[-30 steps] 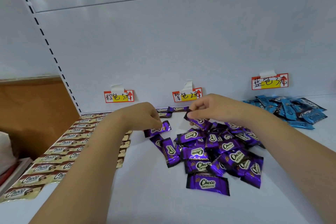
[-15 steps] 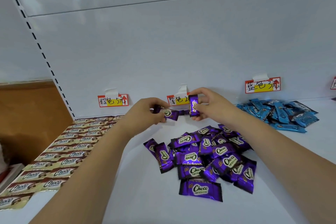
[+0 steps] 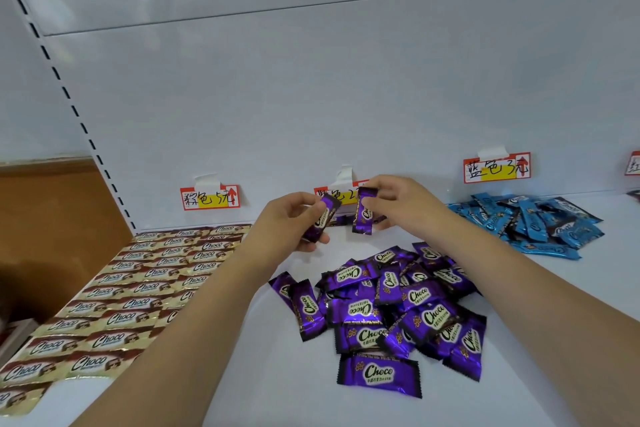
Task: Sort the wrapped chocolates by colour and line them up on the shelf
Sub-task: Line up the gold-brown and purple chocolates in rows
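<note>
hands: my left hand (image 3: pixel 294 218) pinches one purple chocolate (image 3: pixel 320 217), right hand (image 3: pixel 398 201) pinches another (image 3: pixel 363 215), both above the shelf (image 3: pixel 277 402) behind the purple pile (image 3: pixel 388 308) | handling: light, crinkly, slippery foil; I'd grip mid-body, not the crimped ends

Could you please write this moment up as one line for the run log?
left hand: holds purple chocolate | right hand: holds second purple chocolate | purple pile: unsorted | brown rows: lined up | blue pile: unsorted
</note>
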`<state>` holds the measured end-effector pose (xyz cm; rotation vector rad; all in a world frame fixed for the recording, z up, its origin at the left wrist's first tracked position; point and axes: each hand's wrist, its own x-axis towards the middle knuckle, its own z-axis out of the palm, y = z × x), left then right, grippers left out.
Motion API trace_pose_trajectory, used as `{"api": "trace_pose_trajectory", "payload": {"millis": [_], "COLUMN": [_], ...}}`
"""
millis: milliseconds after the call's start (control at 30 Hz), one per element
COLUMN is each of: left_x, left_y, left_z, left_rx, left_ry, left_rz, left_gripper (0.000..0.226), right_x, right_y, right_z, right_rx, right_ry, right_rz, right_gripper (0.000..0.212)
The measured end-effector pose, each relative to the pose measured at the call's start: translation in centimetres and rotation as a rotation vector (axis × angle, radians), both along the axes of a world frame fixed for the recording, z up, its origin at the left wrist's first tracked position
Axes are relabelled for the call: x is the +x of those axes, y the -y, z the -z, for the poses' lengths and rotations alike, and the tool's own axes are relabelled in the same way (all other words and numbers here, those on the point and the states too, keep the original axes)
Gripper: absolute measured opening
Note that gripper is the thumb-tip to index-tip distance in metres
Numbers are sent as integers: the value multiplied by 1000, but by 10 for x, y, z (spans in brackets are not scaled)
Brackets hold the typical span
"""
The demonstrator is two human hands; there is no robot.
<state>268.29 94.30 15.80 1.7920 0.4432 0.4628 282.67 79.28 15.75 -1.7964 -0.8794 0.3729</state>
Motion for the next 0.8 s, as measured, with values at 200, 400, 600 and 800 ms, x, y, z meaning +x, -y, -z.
{"api": "trace_pose_trajectory", "payload": {"millis": [200, 400, 600, 800], "left_x": [1, 1, 1, 2], "left_y": [-2, -8, -5, -5], "left_z": [3, 5, 7, 7], "left_rx": [278, 282, 249, 183], "left_ry": [-128, -89, -62, -47], "left_rz": [14, -44, -61, -99], "left_gripper": [20, 26, 18, 10], "right_x": [-4, -26, -3, -3], "right_y": [2, -2, 11, 7], "right_z": [-3, 0, -5, 1], "right_rx": [-187, -463, -398, -486], "right_ry": [656, 676, 592, 530], "right_rz": [76, -97, -89, -223], "right_gripper": [11, 43, 9, 12]}}
